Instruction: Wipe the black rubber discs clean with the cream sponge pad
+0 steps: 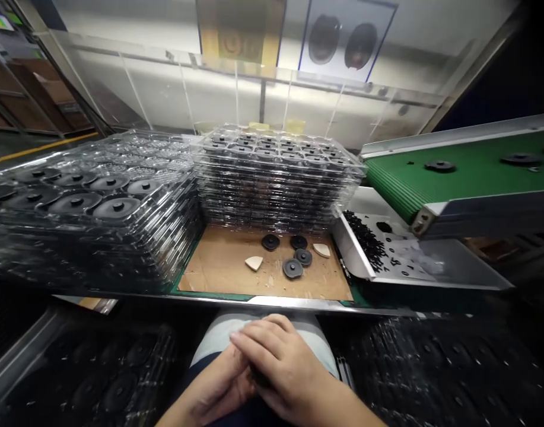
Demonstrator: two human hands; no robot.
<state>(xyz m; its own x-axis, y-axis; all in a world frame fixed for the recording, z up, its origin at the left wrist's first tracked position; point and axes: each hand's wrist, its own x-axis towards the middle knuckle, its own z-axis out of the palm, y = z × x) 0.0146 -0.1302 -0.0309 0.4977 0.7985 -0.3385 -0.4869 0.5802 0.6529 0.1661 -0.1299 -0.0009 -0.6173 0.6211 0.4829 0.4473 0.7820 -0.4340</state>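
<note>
Both hands rest together in my lap, below the table's front edge. My right hand [278,356] lies on top with its fingers curled over my left hand [218,388], and a small dark thing shows between them that I cannot make out. On the brown cardboard sheet [218,261] ahead lie several small black round discs [293,268] and two pale wedge-shaped pieces [254,263]. No hand touches them.
Stacks of clear plastic trays holding black discs stand at the left [98,201] and centre back [272,172]. A green conveyor belt [467,172] carries black discs at the right, above a white bin [387,249] of small black parts. More trays sit low on both sides.
</note>
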